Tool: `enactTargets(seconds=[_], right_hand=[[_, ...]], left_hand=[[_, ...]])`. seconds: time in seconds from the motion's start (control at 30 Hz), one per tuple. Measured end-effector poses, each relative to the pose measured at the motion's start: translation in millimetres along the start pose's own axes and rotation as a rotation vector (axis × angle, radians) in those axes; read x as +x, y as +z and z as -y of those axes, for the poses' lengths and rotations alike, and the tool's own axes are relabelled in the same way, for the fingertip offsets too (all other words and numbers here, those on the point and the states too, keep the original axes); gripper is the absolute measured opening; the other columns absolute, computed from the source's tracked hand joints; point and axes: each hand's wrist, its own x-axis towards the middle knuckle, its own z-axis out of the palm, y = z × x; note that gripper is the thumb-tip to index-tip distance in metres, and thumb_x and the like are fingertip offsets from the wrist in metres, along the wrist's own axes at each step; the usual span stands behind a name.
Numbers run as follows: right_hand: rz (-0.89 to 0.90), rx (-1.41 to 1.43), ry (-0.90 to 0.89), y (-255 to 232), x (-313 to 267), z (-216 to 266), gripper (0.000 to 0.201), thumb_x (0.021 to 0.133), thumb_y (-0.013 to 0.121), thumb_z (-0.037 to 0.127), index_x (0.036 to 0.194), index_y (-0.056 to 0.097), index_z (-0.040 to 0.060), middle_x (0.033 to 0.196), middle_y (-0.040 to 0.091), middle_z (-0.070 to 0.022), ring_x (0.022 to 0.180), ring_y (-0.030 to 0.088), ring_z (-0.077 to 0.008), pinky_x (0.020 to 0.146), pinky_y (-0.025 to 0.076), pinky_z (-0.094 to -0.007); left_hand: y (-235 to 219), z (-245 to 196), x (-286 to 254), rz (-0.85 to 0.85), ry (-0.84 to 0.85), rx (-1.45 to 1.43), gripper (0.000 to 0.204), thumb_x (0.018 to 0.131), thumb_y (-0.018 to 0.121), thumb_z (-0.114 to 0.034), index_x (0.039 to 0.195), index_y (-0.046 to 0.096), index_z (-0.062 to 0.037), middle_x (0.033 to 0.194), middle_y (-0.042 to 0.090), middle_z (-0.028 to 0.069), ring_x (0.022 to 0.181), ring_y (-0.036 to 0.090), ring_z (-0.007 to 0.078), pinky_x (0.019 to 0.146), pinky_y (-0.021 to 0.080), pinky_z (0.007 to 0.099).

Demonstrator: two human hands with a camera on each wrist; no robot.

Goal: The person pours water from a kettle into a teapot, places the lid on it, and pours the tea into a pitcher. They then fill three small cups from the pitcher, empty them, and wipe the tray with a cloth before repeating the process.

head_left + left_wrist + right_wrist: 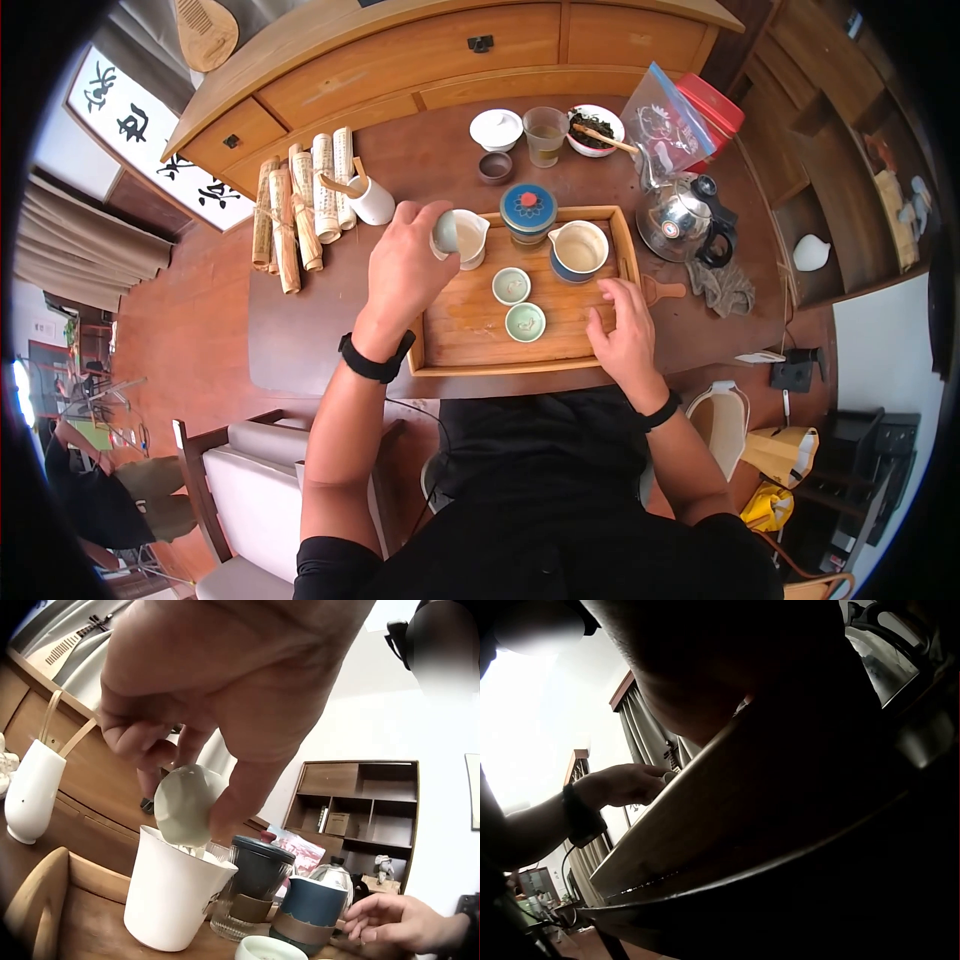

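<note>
My left hand [400,265] pinches a small pale green teacup [180,808] between thumb and fingers. The teacup is tilted over the mouth of a white spouted pitcher [166,896], which stands at the back left of a wooden tray [465,347]. Two more green teacups, one behind [511,286] and one in front [525,323], sit mid-tray. Behind them stand a blue-lidded vessel [528,208] and a blue spouted pot [581,248]. My right hand [627,330], fingers relaxed and holding nothing, is over the tray's right edge. The right wrist view is mostly dark.
Rolled bamboo scrolls [300,205] and a white utensil holder [372,203] stand left of the tray. A steel kettle [678,220] and a grey cloth [722,290] lie to the right. Farther back are a glass [545,135] and a bowl of leaves [598,118].
</note>
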Motion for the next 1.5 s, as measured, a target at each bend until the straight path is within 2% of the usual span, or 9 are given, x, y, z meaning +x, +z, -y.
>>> enactTargets(seconds=[0.2, 0.27, 0.4, 0.43, 0.67, 0.9, 1.13, 1.37, 1.5], right_hand=[[0.004, 0.005, -0.005, -0.9, -0.7, -0.2, 0.046, 0.093, 0.078, 0.001, 0.137, 0.066, 0.0012, 0.13, 0.07, -0.0209, 0.115, 0.071, -0.0412, 0.101, 0.059, -0.0486], [0.007, 0.009, 0.002, -1.1, -0.2, 0.6, 0.046, 0.093, 0.079, 0.002, 0.137, 0.066, 0.0014, 0.13, 0.07, -0.0206, 0.115, 0.071, -0.041, 0.101, 0.059, -0.0486], [0.017, -0.006, 0.015, 0.1, -0.1, 1.8, 0.045, 0.093, 0.079, 0.004, 0.137, 0.067, 0.0023, 0.131, 0.07, -0.0196, 0.116, 0.07, -0.0412, 0.101, 0.059, -0.0485], [0.021, -0.009, 0.015, 0.7, -0.5, 1.3, 0.045, 0.093, 0.079, 0.004, 0.137, 0.067, 0.0023, 0.131, 0.07, -0.0196, 0.116, 0.07, -0.0412, 0.101, 0.059, -0.0485], [0.012, -0.021, -0.003, 1.4, -1.8, -1.1, 0.045, 0.094, 0.079, 0.005, 0.137, 0.067, 0.0031, 0.131, 0.07, -0.0198, 0.119, 0.07, -0.043, 0.102, 0.058, -0.0495], [0.003, -0.018, 0.008, 2.7, -2.9, -1.7, 0.044, 0.094, 0.08, 0.006, 0.137, 0.068, 0.0033, 0.132, 0.07, -0.0204, 0.12, 0.069, -0.0437, 0.103, 0.058, -0.0501], [-0.002, -0.012, 0.007, 0.0, -2.8, -0.5, 0.042, 0.094, 0.08, 0.006, 0.135, 0.068, 0.0032, 0.131, 0.07, -0.02, 0.119, 0.07, -0.0436, 0.102, 0.058, -0.0499], [-0.013, -0.005, 0.02, 1.4, -2.3, -1.0, 0.041, 0.094, 0.079, 0.007, 0.134, 0.07, 0.0032, 0.13, 0.071, -0.0191, 0.118, 0.07, -0.0436, 0.103, 0.058, -0.05], [-0.011, -0.01, 0.025, 2.3, -2.7, -1.4, 0.04, 0.095, 0.079, 0.008, 0.133, 0.07, 0.0034, 0.131, 0.071, -0.019, 0.119, 0.07, -0.0437, 0.103, 0.058, -0.05]], left_hand=[[-2.5, -13.5, -14.0, -0.16, 0.21, 0.135, 0.058, 0.085, 0.089, -0.013, 0.14, 0.07, -0.0123, 0.131, 0.072, 0.0153, 0.119, 0.073, 0.0402, 0.1, 0.061, 0.0476], [-7.3, -18.6, -34.6, -0.269, 0.108, -0.01, 0.054, 0.085, 0.089, -0.014, 0.135, 0.068, -0.0091, 0.121, 0.076, 0.0158, 0.11, 0.076, 0.0405, 0.094, 0.062, 0.049], [-0.9, -17.8, -81.3, -0.045, -0.148, -0.175, 0.054, 0.084, 0.094, -0.019, 0.13, 0.068, -0.0067, 0.107, 0.078, 0.0187, 0.093, 0.078, 0.04, 0.085, 0.062, 0.0507], [11.9, -8.9, -90.2, 0.014, -0.143, -0.168, 0.057, 0.086, 0.093, -0.02, 0.134, 0.066, -0.0061, 0.13, 0.075, 0.0184, 0.117, 0.075, 0.0402, 0.094, 0.062, 0.051], [66.3, 4.3, -116.1, 0.059, -0.328, -0.173, 0.063, 0.084, 0.098, -0.022, 0.138, 0.071, -0.0056, 0.125, 0.072, 0.0174, 0.114, 0.074, 0.0396, 0.097, 0.062, 0.0501], [64.2, -33.6, -121.5, -0.111, -0.037, 0.038, 0.07, 0.077, 0.103, -0.041, 0.131, 0.075, -0.0065, 0.12, 0.064, 0.0156, 0.104, 0.073, 0.0371, 0.083, 0.064, 0.0475], [96.2, -54.1, -114.2, 0.007, -0.073, 0.086, 0.068, 0.073, 0.103, -0.048, 0.123, 0.081, -0.0067, 0.115, 0.064, 0.0125, 0.095, 0.075, 0.0339, 0.079, 0.064, 0.0476], [63.2, -50.0, -112.6, -0.039, -0.088, -0.013, 0.064, 0.076, 0.103, -0.042, 0.125, 0.081, -0.0073, 0.118, 0.07, 0.0138, 0.101, 0.077, 0.0344, 0.083, 0.065, 0.0475], [20.3, -24.6, -90.9, -0.146, -0.077, -0.113, 0.062, 0.078, 0.102, -0.032, 0.129, 0.079, -0.0055, 0.1, 0.075, 0.0119, 0.083, 0.074, 0.0248, 0.076, 0.061, 0.0408]])
